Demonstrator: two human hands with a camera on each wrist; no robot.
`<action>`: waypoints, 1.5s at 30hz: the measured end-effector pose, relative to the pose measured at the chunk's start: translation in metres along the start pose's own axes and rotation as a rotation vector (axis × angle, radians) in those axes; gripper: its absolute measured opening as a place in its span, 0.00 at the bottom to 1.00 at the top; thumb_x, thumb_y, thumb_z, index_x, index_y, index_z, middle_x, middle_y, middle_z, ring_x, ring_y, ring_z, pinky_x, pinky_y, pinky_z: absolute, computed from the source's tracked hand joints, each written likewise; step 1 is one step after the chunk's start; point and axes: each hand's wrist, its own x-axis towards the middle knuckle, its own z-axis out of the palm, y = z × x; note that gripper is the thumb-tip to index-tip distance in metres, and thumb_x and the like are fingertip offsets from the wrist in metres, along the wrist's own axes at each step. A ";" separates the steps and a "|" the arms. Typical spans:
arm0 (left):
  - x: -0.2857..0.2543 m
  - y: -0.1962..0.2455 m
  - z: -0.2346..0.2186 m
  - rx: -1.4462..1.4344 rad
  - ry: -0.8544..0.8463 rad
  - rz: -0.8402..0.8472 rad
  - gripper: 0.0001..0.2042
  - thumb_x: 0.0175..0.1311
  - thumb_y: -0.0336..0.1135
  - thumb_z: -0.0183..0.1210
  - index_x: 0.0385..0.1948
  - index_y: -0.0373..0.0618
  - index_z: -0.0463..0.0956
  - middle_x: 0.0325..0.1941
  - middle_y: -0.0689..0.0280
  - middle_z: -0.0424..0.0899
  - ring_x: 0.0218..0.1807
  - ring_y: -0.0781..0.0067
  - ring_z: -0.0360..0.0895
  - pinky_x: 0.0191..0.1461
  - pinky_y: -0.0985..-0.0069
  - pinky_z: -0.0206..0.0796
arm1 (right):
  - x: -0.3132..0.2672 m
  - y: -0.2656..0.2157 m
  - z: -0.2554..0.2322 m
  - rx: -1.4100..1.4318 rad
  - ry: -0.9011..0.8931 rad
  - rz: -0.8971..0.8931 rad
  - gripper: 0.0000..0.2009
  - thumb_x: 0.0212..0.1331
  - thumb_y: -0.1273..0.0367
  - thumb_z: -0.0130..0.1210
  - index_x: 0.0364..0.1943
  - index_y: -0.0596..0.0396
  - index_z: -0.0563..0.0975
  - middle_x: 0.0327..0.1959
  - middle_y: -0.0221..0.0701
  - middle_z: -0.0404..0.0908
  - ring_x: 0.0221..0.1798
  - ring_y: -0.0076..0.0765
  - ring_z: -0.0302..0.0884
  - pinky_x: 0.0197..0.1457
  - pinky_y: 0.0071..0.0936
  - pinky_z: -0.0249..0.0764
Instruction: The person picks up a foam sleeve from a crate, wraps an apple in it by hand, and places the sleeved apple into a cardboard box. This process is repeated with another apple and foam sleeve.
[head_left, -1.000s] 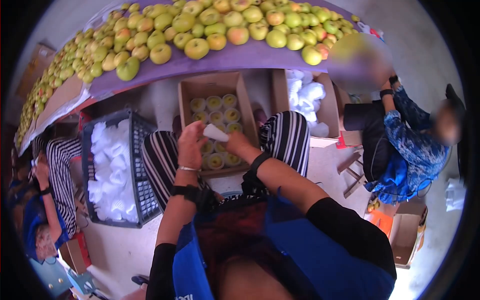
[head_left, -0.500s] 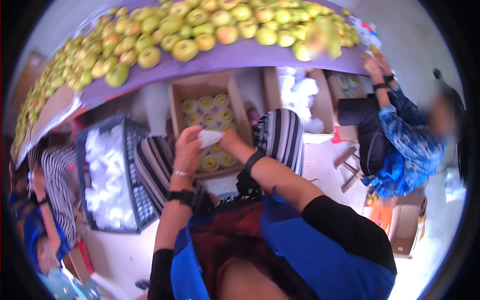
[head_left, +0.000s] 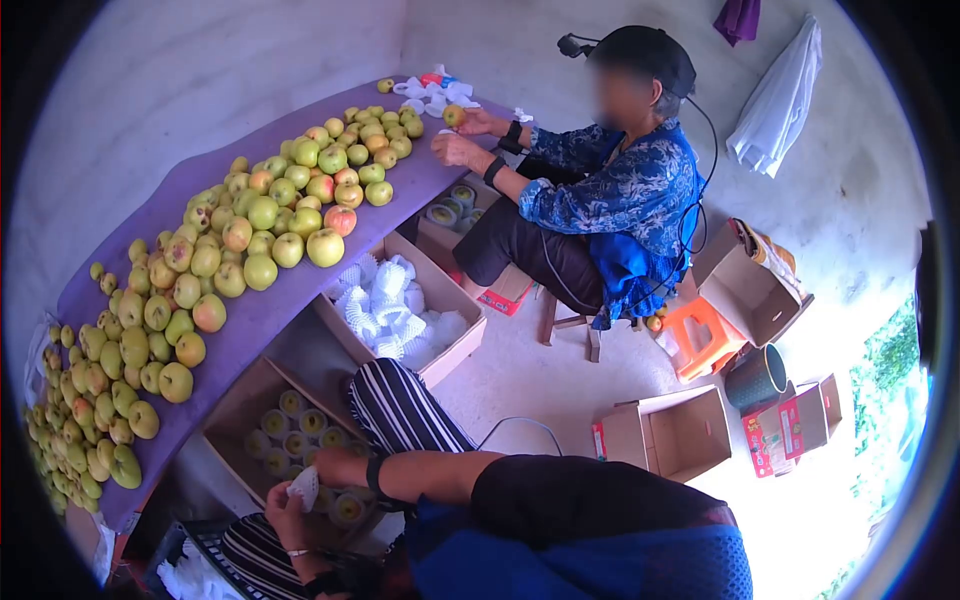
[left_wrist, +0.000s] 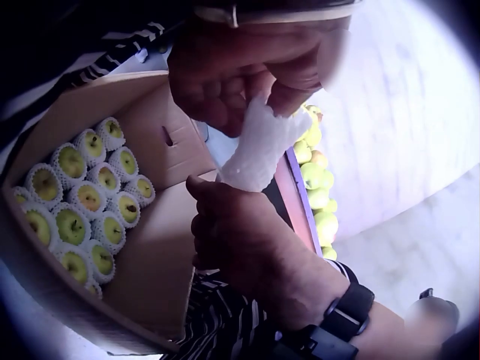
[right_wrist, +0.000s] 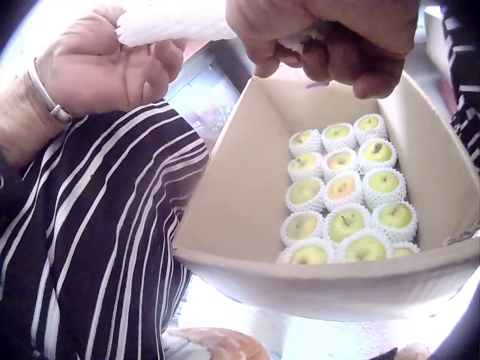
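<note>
A white foam net sleeve point(left_wrist: 262, 146) stretches between the two hands, flattened and without a visible apple inside. One end is pinched between thumb and fingers of my left hand point(left_wrist: 240, 71), which wears a bracelet. The right hand point(left_wrist: 255, 244), with a black band at its wrist, grips the other end. In the right wrist view the left hand point(right_wrist: 112, 71) shows its palm, and the right hand point(right_wrist: 330, 37) is above the carton. Below them stands an open cardboard carton point(right_wrist: 232, 180) with rows of yellow-green apples point(right_wrist: 347, 223) in foam nets.
Loose apples point(head_left: 230, 235) are heaped on a purple-covered table point(head_left: 300, 300). A carton of foam nets point(head_left: 400, 300) stands beside the knee, and a dark crate point(head_left: 205, 545) near the left leg. Another person point(head_left: 610, 190) sits at right, holding an apple point(head_left: 454, 115). Empty cartons point(head_left: 690, 430) lie behind.
The head view has swung to the right, bringing the seated person and the wall into fuller view. Both hands still hold the foam net sleeve over the carton.
</note>
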 end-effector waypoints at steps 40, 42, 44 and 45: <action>-0.004 -0.004 0.019 -0.089 0.342 -0.196 0.05 0.52 0.29 0.53 0.30 0.47 0.68 0.24 0.72 0.72 0.23 0.83 0.70 0.21 0.84 0.64 | 0.008 -0.017 -0.001 0.464 -0.022 -0.232 0.06 0.45 0.74 0.54 0.29 0.59 0.73 0.23 0.27 0.73 0.29 0.19 0.68 0.32 0.19 0.66; -0.005 0.003 0.029 -0.064 0.326 -0.224 0.07 0.52 0.30 0.54 0.32 0.48 0.67 0.27 0.72 0.73 0.26 0.82 0.71 0.22 0.83 0.65 | 0.004 -0.025 -0.005 0.515 0.039 -0.324 0.05 0.45 0.77 0.52 0.29 0.59 0.73 0.23 0.28 0.74 0.29 0.20 0.68 0.32 0.20 0.66; -0.004 -0.002 0.025 -0.119 0.327 -0.181 0.08 0.52 0.30 0.55 0.33 0.48 0.67 0.27 0.71 0.73 0.27 0.81 0.72 0.23 0.81 0.66 | 0.004 -0.028 -0.005 0.573 -0.010 -0.310 0.05 0.45 0.77 0.51 0.29 0.59 0.73 0.23 0.27 0.73 0.29 0.18 0.68 0.32 0.19 0.66; -0.003 -0.007 0.019 -0.164 0.340 -0.163 0.07 0.52 0.29 0.54 0.31 0.47 0.68 0.27 0.71 0.73 0.26 0.80 0.72 0.25 0.81 0.68 | 0.008 -0.028 -0.003 0.660 -0.041 -0.289 0.05 0.45 0.77 0.51 0.29 0.59 0.73 0.24 0.26 0.73 0.29 0.18 0.67 0.32 0.18 0.66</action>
